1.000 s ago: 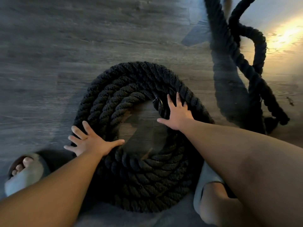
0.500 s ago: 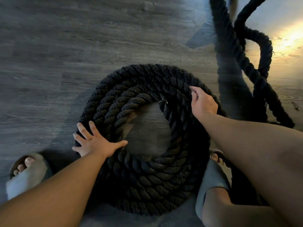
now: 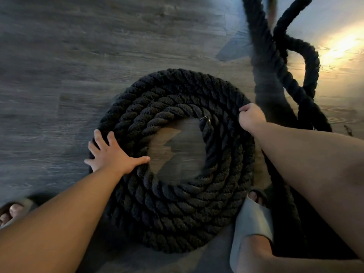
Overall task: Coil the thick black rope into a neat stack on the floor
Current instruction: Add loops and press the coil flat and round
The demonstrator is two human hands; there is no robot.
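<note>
A thick black rope [image 3: 177, 209] lies in a round coil of several turns on the grey wood floor, with a bare patch of floor in its middle. My left hand [image 3: 112, 156] presses flat on the coil's left side, fingers spread and thumb reaching the inner edge. My right hand [image 3: 251, 119] sits at the coil's outer right edge with its fingers curled over the outermost strand. The loose rest of the rope [image 3: 283, 75] snakes up and away at the upper right, partly blurred.
My two feet in pale slippers stand near the coil: left foot [image 3: 13, 211] at the lower left, right foot [image 3: 252, 223] touching the coil's lower right. More loose rope runs down behind my right arm. Bright light glares on the floor [image 3: 342, 46] at the right.
My right hand went from lying flat on the coil's inner right side to its outer right edge, and its fingers curled round the outer strand. My left hand stayed pressed on the left side.
</note>
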